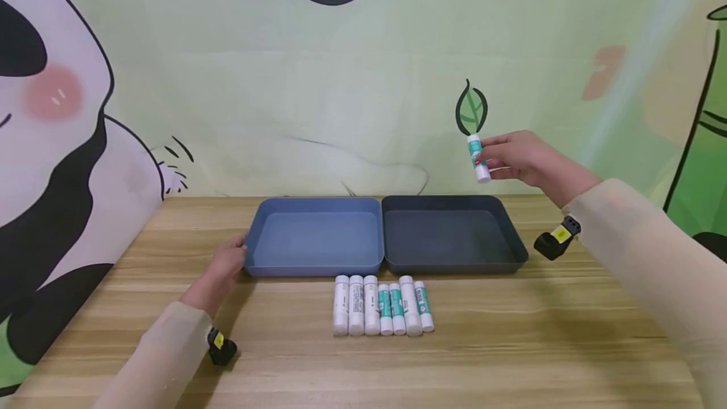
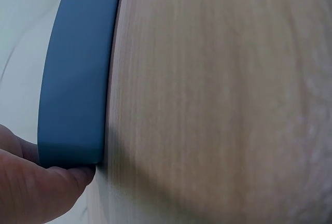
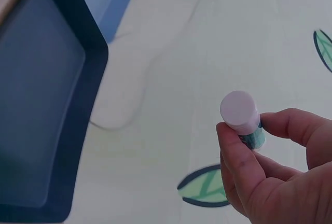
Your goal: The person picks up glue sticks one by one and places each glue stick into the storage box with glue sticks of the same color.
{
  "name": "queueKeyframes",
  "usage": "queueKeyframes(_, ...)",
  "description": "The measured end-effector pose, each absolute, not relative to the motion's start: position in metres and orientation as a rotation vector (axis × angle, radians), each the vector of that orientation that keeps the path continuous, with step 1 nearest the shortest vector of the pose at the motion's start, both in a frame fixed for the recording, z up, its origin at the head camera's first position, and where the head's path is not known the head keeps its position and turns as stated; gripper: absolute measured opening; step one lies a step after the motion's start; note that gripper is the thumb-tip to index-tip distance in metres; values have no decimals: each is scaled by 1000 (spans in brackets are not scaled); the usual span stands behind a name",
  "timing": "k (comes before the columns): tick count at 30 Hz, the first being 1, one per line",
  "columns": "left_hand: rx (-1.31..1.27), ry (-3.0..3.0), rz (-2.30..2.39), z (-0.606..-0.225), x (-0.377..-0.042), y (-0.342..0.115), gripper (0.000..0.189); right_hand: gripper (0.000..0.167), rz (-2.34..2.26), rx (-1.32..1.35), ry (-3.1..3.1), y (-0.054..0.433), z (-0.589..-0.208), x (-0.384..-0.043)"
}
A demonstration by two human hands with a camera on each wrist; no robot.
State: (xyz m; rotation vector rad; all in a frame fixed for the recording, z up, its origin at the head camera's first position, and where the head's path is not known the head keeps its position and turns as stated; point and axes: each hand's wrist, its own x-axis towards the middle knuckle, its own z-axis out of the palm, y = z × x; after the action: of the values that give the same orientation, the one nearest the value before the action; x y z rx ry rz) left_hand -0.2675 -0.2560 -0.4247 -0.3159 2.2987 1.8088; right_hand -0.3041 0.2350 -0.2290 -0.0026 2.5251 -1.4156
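Note:
My right hand (image 1: pixel 519 156) holds a small glue stick (image 1: pixel 478 160) up off the table, pinched between thumb and fingers. It has a white cap and a teal label with a red mark. In the right wrist view, the glue stick's white end (image 3: pixel 238 108) faces the camera. My left hand (image 1: pixel 226 260) grips the left side of the blue tray (image 1: pixel 318 271), its thumb (image 2: pixel 57 187) against the outer wall by the front corner. Several white and teal-labelled glue sticks (image 1: pixel 371 305) lie side by side in front of the trays.
A dark grey tray (image 1: pixel 454 267) stands against the blue one's right side. Both sit at the back of the wooden table (image 1: pixel 483 346), close to a printed backdrop (image 1: pixel 238 100) with a panda and leaves. Black wrist cameras (image 1: pixel 223 347) are strapped to both sleeves.

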Motion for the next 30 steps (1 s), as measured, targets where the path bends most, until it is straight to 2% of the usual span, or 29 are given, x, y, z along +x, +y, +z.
queueKeyframes(15, -327, 2323, 1771, -421, -269, -261, 56, 62, -1430, 103, 2522, 249, -216, -334)
queueKeyframes(30, -320, 2314, 1781, -424, -267, -258, 56, 60, -1305, 173, 2544, 260, -257, -350)
